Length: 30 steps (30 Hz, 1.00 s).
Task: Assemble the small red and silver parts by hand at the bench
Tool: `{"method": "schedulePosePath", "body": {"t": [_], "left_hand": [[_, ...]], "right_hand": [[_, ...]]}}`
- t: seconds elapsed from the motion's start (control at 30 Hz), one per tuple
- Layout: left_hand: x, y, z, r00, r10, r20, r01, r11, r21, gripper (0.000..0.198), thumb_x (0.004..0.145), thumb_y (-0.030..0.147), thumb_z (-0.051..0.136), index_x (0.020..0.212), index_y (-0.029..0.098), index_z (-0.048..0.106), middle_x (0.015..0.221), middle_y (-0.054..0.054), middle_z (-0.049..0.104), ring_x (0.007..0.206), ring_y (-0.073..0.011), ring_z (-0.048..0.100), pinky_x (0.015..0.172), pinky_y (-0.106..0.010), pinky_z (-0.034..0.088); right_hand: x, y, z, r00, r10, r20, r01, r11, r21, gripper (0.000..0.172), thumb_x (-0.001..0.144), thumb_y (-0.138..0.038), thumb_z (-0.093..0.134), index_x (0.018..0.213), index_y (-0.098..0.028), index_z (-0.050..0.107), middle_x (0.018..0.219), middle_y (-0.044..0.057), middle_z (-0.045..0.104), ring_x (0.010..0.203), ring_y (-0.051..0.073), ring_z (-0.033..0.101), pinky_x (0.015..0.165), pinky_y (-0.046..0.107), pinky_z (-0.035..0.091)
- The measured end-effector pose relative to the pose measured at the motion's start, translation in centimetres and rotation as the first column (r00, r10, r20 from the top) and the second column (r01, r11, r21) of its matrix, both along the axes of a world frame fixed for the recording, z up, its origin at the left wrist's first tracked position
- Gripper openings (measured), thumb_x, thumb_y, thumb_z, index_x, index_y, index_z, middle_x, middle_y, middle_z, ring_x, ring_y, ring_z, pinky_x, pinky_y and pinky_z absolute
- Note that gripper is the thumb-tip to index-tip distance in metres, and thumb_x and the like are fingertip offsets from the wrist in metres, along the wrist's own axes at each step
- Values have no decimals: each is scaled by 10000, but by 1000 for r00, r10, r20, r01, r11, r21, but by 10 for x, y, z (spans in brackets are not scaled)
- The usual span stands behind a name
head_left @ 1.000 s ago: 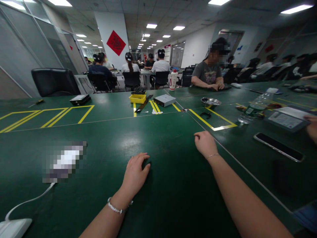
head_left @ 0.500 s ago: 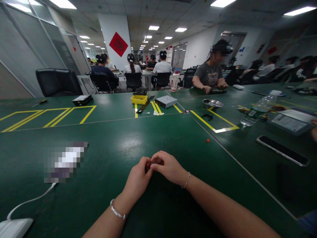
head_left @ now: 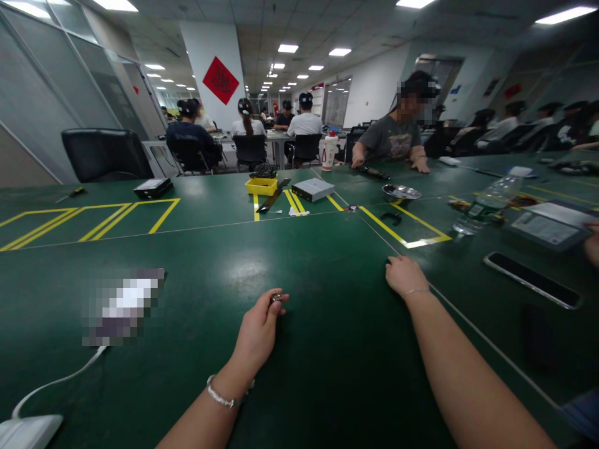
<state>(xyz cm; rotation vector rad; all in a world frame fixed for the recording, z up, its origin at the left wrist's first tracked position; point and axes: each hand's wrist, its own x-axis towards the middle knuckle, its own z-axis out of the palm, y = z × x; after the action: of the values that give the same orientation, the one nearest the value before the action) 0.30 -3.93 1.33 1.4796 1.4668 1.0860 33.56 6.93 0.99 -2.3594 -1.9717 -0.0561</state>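
Note:
My left hand [head_left: 258, 321] is closed, with a small shiny metal piece [head_left: 277, 297] pinched between thumb and fingers; its exact kind is too small to make out. To the right, my right hand [head_left: 405, 274] reaches down to the green table [head_left: 322, 349] beside a pale seam line. Its fingers are bent together with the tips at the tabletop. They cover the spot where a tiny orange piece lay, and that piece is now hidden.
A phone with a white cable [head_left: 126, 305] lies at left, a dark phone [head_left: 531, 280] at right. Farther back are a yellow tray [head_left: 261, 186], a grey drive box [head_left: 312, 189], a metal bowl [head_left: 401, 193] and a water bottle [head_left: 486, 206]. A co-worker [head_left: 393, 140] sits opposite.
My right hand has left my left hand and moved right to the orange piece, which it now covers. My left hand keeps the small metal piece. The co-worker opposite has shifted a dark object leftward.

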Motion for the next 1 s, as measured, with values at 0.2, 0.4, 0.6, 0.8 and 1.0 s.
{"method": "schedulePosePath", "body": {"t": [0.2,0.4,0.6,0.8,1.0], "left_hand": [[-3,3,-2,999,20,48,-21,1000,6,291,768,306,424,1028,200,501,974,-42,622,769,-141,586,739,-299,436],[-2,6,-5,998,5,70,-4,1000,-9,250,698,221,517,944,199,477,848,-20,647,769,-143,590,713,-285,432],[1,2,0,999,-48,22,48,999,8,159,751,309,465,862,198,487,763,-1,630,675,-135,569,630,-258,418],[-1,-1,4,995,-65,-81,72,994,81,300,818,361,322,694,185,530,596,19,552,580,-123,519,596,-242,390],[1,-1,4,996,-70,-64,76,993,92,259,804,355,353,757,184,542,628,15,568,583,-121,515,567,-232,388]], "right_hand": [[-12,-3,10,996,16,-91,-10,998,67,258,725,-137,387,849,-118,613,918,152,549,815,225,529,719,354,384],[-96,-28,26,616,296,-730,-220,955,201,122,669,-251,546,751,-165,574,769,37,560,708,142,518,695,298,400],[-170,-69,26,-240,-73,-968,-442,896,42,167,587,-220,651,686,-148,537,694,-3,561,609,80,499,603,232,383],[-176,-74,16,-350,-216,-911,-481,876,-23,181,590,-231,669,675,-139,537,622,-13,567,507,49,466,501,196,340],[-176,-70,7,-363,-292,-885,-514,855,-71,215,531,-145,699,721,-120,603,688,3,590,647,82,542,661,234,409]]}}
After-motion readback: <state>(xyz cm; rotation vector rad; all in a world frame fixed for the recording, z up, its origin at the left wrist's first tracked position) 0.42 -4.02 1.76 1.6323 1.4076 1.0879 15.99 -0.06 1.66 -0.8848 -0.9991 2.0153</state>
